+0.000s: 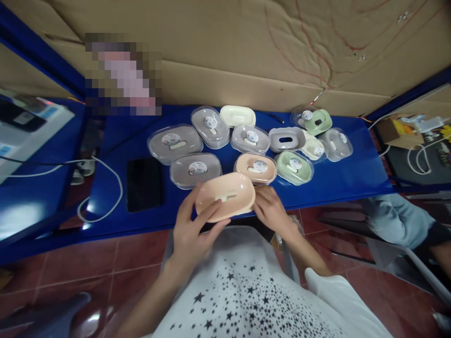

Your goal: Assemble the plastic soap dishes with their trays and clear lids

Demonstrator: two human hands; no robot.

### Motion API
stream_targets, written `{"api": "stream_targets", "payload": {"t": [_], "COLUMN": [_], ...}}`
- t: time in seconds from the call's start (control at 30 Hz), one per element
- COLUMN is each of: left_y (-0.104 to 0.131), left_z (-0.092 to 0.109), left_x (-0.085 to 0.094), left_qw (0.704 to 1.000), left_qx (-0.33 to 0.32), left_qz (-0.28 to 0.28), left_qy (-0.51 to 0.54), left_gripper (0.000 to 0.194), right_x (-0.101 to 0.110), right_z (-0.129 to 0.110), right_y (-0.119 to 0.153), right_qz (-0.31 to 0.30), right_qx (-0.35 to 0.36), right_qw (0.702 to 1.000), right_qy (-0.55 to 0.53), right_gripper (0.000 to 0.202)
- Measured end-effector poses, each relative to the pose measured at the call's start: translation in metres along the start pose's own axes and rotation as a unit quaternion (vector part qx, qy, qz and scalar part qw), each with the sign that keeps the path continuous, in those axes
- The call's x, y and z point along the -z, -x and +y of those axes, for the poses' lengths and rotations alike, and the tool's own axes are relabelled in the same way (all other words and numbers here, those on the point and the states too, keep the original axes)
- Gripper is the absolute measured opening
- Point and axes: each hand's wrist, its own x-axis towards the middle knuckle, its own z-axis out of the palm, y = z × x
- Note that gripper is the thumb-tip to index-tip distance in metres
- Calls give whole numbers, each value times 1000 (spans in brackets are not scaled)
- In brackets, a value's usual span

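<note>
A peach oval soap dish [230, 185], with a slot in its floor, is tipped toward me at the front edge of the table. My left hand [192, 227] grips its left side, thumb below the rim and fingers reaching inside. At the opposite end, my right hand [271, 209] has its fingers curled against the rim, the fingertips partly hidden. Just beyond it lie a lidded peach soap dish [255, 168], a green one [294, 167] and a grey one [196, 170], each with a round label on its clear cover.
More grey dishes [175, 143], a cream dish [238, 116] and an open grey dish [287, 139] spread across the blue table [366, 155]. A dark tablet-like slab [143, 184] and a white cable [120, 188] lie left. Another person's leg [396, 220] is at right.
</note>
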Motion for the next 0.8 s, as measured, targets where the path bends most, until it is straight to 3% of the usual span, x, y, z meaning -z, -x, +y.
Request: {"api": "stream_targets", "payload": {"t": [0.1, 0.17, 0.3, 0.5, 0.6, 0.7, 0.8], "left_y": [6, 8, 10, 13, 14, 13, 12], "left_z": [2, 0, -10, -27, -30, -31, -31], "left_x": [-16, -24, -34, -36, -34, -32, -32], "left_qw": [999, 997, 993, 977, 973, 970, 972], "left_qx": [-39, -56, -76, -113, -114, -116, -113], "left_qz": [-24, -38, -82, -169, -186, -195, -193], "left_qy": [-20, -39, -49, -63, -81, -85, -69], "left_gripper": [61, 62, 61, 66, 69, 73, 75], "right_x": [4, 1, -7, -15, -13, 7, 57], "right_z": [5, 7, 11, 11, 7, 16, 53], "right_y": [24, 35, 40, 32, 32, 29, 15], "right_qz": [88, 101, 16, -25, -41, -24, 68], "right_qx": [-90, -87, 5, 24, 44, 77, 51], "right_qw": [990, 989, 1000, 998, 996, 996, 993], "right_qy": [-58, -69, -16, 49, 61, 49, 80], "right_gripper": [43, 50, 66, 46, 47, 53, 55]}}
